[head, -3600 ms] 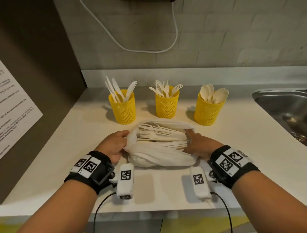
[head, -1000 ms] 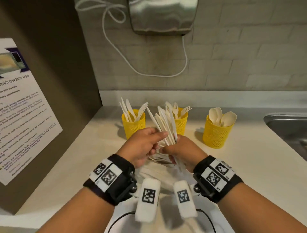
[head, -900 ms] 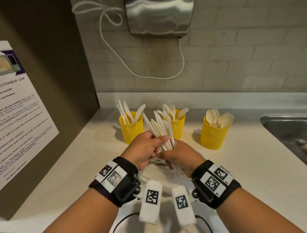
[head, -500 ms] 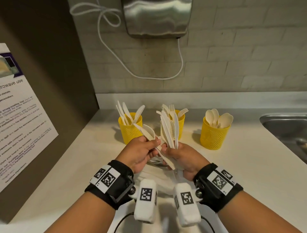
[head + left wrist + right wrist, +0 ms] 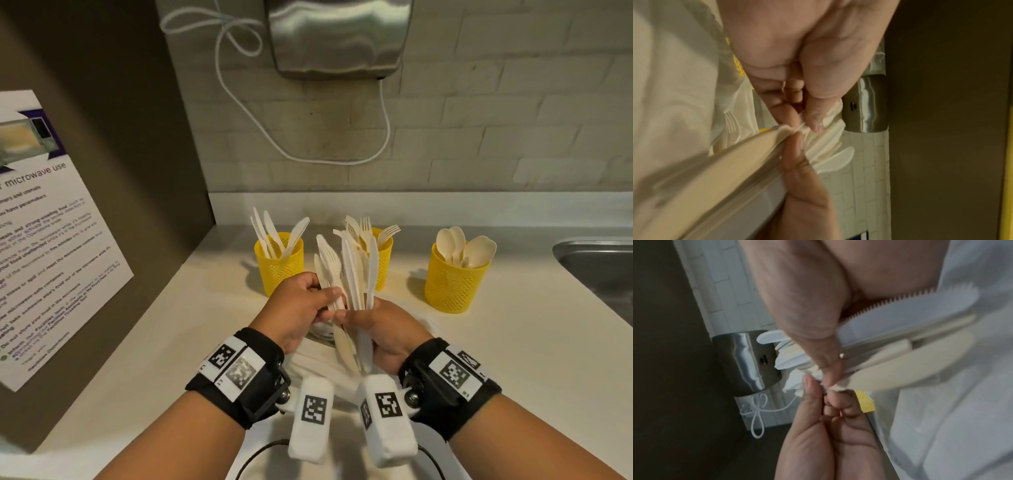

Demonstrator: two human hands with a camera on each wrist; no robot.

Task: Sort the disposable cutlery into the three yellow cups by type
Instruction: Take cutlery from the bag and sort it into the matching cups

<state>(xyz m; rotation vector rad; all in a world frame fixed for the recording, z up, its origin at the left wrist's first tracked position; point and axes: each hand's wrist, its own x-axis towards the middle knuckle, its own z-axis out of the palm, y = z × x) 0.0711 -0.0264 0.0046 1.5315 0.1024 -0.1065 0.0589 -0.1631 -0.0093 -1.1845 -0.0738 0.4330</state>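
Observation:
Three yellow mesh cups stand at the back of the counter: the left cup (image 5: 279, 263) holds knives, the middle cup (image 5: 383, 260) forks, the right cup (image 5: 455, 284) spoons. My right hand (image 5: 349, 317) grips an upright bundle of cream cutlery (image 5: 356, 274), mostly knives, above a white bag (image 5: 315, 359). My left hand (image 5: 330, 298) pinches a fork and another piece (image 5: 329, 267) at the bundle's left side. In the right wrist view the bundle's handles (image 5: 900, 353) fan out under my thumb. In the left wrist view my thumb and fingers pinch a handle (image 5: 766, 146).
A steel sink (image 5: 599, 267) lies at the right. A steel hand dryer (image 5: 337, 34) with a white cord (image 5: 291, 150) hangs on the tiled wall. A dark side panel with a printed notice (image 5: 44, 240) bounds the left. The counter edge runs near my wrists.
Both hands have lifted the cutlery out of the white bag. In the last half second the pieces in my left hand swung from leaning left to nearly upright beside the bundle.

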